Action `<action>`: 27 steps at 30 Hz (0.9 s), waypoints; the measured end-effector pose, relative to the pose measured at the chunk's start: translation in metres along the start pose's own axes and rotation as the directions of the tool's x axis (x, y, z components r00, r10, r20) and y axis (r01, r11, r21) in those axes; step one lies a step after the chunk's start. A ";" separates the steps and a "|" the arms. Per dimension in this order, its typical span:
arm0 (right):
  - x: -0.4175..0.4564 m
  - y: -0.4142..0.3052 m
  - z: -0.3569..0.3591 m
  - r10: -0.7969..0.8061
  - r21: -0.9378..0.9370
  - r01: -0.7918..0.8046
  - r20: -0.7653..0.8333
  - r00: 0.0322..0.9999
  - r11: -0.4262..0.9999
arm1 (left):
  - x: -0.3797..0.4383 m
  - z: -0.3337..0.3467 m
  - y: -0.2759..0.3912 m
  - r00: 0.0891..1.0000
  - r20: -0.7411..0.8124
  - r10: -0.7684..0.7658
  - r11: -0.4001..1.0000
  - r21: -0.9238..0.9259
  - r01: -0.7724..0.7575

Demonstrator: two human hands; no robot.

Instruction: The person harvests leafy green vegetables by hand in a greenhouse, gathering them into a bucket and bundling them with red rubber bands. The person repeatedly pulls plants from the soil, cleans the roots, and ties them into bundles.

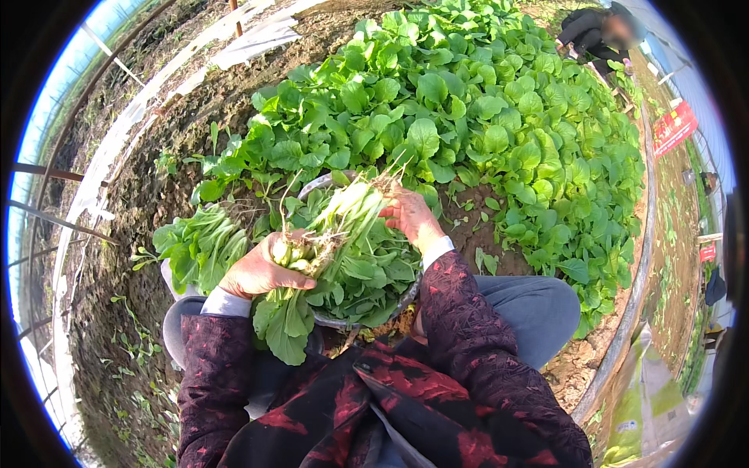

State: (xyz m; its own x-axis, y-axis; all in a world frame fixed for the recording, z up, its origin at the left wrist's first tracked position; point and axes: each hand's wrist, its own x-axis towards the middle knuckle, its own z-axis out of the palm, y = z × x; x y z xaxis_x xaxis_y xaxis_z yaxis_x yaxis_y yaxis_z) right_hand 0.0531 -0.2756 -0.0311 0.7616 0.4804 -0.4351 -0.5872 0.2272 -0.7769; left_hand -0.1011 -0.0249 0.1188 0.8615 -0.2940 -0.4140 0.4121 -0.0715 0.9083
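My left hand point(263, 266) is closed around a bunch of leafy greens point(287, 327), its pale stem bases and soil-covered roots up and its leaves hanging down. My right hand point(412, 216) grips the rooty end of a second bunch of greens point(351, 205), whose pale stems slant down to the left. Both bunches are over a round basin point(404, 301) full of loose green leaves point(374, 275), set between my bent knees. The fingertips of my right hand are partly hidden by the roots.
A dense bed of growing greens point(433, 88) spreads ahead and to the right. Another pile of picked greens point(202, 248) lies left of the basin. A grey hose or pipe point(643, 251) edges the bed. A person point(597, 35) crouches at the far right. A plastic sack point(643, 403) stands lower right.
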 end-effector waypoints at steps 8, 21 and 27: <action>-0.025 -0.065 0.019 -0.139 -0.277 0.261 0.393 0.909 0.925 | 0.012 0.009 0.000 0.975 0.031 0.218 0.749 0.635 -0.188; -0.031 -0.071 0.004 -0.549 0.456 0.369 0.367 0.751 0.810 | 0.005 0.007 -0.009 0.948 -0.018 0.318 0.590 0.786 -0.183; -0.011 0.010 -0.031 -0.321 -0.793 0.162 -0.044 0.946 0.587 | 0.013 0.010 -0.006 0.990 -0.041 0.133 0.969 0.215 -0.122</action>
State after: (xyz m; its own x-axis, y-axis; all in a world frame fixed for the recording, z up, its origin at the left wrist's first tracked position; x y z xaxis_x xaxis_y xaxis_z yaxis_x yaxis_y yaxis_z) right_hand 0.0471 -0.3044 -0.0482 0.9211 0.3441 -0.1820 -0.0032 -0.4609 -0.8874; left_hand -0.0956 -0.0378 0.1087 0.9203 -0.2612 -0.2913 0.2309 -0.2385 0.9433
